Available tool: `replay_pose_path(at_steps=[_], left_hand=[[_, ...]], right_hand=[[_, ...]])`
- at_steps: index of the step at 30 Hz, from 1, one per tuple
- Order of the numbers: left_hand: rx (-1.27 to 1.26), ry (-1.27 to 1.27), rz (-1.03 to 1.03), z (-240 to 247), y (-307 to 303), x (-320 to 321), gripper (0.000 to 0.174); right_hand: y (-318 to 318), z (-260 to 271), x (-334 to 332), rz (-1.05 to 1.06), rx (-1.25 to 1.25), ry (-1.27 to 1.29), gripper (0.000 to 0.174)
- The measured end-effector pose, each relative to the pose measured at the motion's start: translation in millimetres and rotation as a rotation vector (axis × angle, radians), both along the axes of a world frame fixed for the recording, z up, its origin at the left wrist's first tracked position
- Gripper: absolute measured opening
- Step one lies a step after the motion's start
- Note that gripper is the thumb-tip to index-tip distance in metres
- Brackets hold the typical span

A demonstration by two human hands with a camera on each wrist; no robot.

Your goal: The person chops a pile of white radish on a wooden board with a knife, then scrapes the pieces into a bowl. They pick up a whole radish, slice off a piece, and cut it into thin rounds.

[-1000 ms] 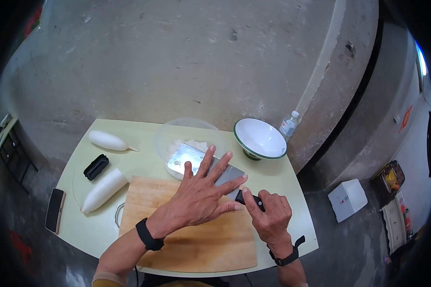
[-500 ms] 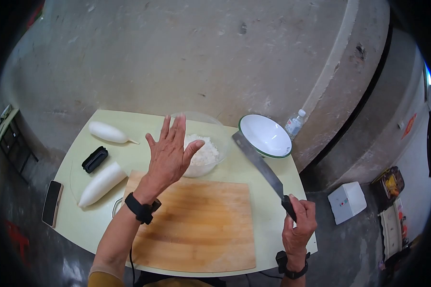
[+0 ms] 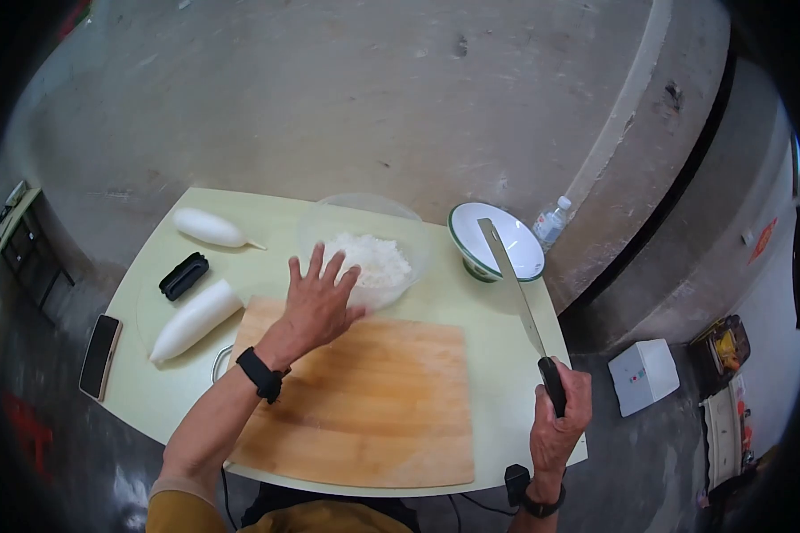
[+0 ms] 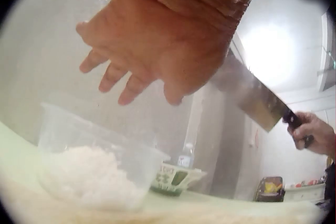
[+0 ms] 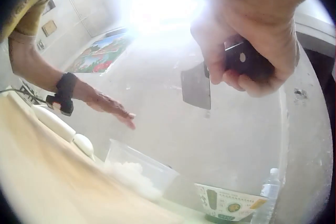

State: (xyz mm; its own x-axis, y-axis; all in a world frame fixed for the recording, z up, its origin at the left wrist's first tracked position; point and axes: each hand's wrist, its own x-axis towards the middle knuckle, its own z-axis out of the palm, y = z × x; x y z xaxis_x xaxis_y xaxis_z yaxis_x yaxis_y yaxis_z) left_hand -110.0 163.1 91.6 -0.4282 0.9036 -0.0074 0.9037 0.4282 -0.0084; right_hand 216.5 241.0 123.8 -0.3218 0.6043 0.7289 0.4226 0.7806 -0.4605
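My left hand (image 3: 318, 306), fingers straight and spread, is over the near side of a clear plastic bowl (image 3: 415, 233). Finely chopped white pieces (image 3: 380, 259) are heaped in that bowl. In the left wrist view the same hand's palm (image 4: 157, 40) faces the camera, with nothing in it. Off to the right, my right hand (image 3: 560, 422) grips the black handle of a cleaver (image 3: 517, 298). Its blade is raised and overlaps the white green-rimmed bowl (image 3: 526, 249) in the head view. Below both hands lies a wooden cutting board (image 3: 364, 409).
On the left side of the table are a whole white radish (image 3: 209, 227), a cut one (image 3: 196, 322), a black plastic case (image 3: 184, 276) and a phone (image 3: 100, 357). A plastic bottle (image 3: 552, 222) stands behind the green-rimmed bowl. The wall (image 3: 329, 115) rises beyond the table.
Earlier the left hand was at the cleaver's blade over the bowl; the two came apart. The right hand has carried the cleaver right, and the left hand has come lower toward the bowl's near side.
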Motion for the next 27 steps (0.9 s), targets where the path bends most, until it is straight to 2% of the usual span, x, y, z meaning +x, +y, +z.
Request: replay_pose_path(at_steps=[2, 4, 7, 9, 12, 13, 15, 18, 21, 27], left_hand=[[0.519, 0.109, 0.02, 9, -11, 5, 0.054], [0.647, 0.123, 0.073, 38, -25, 8, 0.052], [0.621, 0.128, 0.132, 41, -60, -1, 0.051], [0.518, 0.026, 0.219, 23, -105, -21, 0.052], [0.419, -0.002, 0.299, -7, -151, -44, 0.067], [0.413, 0.002, 0.301, -15, -161, -49, 0.067], [0.355, -0.03, 0.435, -28, -172, -57, 0.071], [0.317, -0.035, 0.468, -46, -179, -70, 0.079], [0.313, -0.045, 0.51, -44, -170, -83, 0.082], [0.378, -0.013, 0.503, -54, -169, -98, 0.079]], right_hand=[[-7, -3, 3, 0.028, -0.043, -0.023, 0.043], [-19, -1, -1, 0.05, -0.214, 0.087, 0.038], [-33, -11, 6, 0.057, -0.403, 0.067, 0.035], [-42, -28, 13, 0.204, -0.601, 0.016, 0.034], [-54, -46, 10, 0.287, -0.738, 0.023, 0.033], [-58, -49, 9, 0.289, -0.793, 0.0, 0.034], [-63, -53, 9, 0.295, -0.826, -0.025, 0.034], [-67, -55, 8, 0.296, -0.836, -0.109, 0.031], [-62, -58, 5, 0.341, -0.737, -0.223, 0.03], [-68, -48, -6, 0.281, -0.694, -0.325, 0.028]])
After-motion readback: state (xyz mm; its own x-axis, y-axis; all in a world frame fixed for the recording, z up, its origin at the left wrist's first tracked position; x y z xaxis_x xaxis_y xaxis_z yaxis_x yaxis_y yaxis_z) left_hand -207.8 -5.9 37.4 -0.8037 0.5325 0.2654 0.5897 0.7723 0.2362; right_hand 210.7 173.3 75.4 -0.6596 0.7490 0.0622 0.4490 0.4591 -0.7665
